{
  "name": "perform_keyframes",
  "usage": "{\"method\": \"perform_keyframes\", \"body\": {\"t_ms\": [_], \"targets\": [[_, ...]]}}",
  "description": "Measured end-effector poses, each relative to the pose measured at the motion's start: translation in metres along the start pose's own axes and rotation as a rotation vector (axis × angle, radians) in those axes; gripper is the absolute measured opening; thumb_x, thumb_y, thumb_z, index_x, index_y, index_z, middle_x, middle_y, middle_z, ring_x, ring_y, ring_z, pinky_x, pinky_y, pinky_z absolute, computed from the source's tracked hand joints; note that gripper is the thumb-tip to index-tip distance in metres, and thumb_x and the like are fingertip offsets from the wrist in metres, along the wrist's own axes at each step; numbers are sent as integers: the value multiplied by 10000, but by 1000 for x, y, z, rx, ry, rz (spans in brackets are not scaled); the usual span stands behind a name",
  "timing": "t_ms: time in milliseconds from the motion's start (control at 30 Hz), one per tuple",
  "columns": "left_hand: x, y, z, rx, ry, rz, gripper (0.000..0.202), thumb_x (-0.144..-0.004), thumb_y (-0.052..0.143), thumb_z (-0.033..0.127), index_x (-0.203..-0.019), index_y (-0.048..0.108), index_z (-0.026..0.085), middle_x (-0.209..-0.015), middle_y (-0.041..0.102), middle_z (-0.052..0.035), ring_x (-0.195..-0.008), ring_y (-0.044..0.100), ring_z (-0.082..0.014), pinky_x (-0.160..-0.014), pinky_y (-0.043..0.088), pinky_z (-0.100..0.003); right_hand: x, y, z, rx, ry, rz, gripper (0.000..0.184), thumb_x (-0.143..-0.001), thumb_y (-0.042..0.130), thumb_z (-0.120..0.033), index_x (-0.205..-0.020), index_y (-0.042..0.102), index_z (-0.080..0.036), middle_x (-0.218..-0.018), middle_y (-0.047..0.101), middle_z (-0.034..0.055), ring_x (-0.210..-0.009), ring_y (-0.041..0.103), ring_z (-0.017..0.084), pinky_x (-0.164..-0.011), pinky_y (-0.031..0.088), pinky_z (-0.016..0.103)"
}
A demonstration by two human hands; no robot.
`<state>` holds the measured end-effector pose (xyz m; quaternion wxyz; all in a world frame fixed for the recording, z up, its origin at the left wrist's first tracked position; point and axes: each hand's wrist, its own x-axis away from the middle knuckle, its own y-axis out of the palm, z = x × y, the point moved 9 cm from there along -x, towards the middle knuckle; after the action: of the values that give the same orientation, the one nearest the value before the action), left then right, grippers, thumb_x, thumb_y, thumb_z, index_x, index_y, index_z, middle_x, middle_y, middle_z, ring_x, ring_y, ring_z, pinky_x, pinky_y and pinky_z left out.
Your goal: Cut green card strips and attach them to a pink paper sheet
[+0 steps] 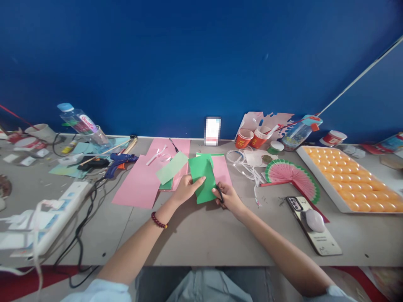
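Note:
A piece of green paper [202,172] is held up over the middle of the table. My left hand [188,187] pinches it by its left side, the thumb lying across the front. At its lower right edge, my right hand [229,196] is closed around the black handles of a pair of scissors [219,193]. The scissor blades are mostly hidden by the paper. Pink sheets [138,180] lie flat behind and left of the hands, with a pale green strip [172,167] on top of them.
Left are a blue glue gun [119,162], a white power strip [67,214] with black cables, and a bottle [78,121]. Right are red paper cups [244,138], a watermelon-patterned paper fan [292,174], a phone [315,230] and a tray of orange balls [355,180]. A blue wall [189,63] stands behind.

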<state>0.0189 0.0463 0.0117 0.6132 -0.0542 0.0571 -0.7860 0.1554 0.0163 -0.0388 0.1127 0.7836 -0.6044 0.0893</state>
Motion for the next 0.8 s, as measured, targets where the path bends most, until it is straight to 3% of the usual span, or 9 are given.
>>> {"method": "perform_keyframes", "body": {"t_ms": [800], "targets": [[0, -1, 2, -46, 14, -21, 556, -762, 597, 536, -522, 215, 212, -505, 189, 65, -455, 177, -53, -434, 117, -241, -1, 0, 1, -6, -18, 3, 512, -661, 673, -610, -684, 324, -234, -408, 498, -101, -264, 249, 18, -280, 170, 157]]}}
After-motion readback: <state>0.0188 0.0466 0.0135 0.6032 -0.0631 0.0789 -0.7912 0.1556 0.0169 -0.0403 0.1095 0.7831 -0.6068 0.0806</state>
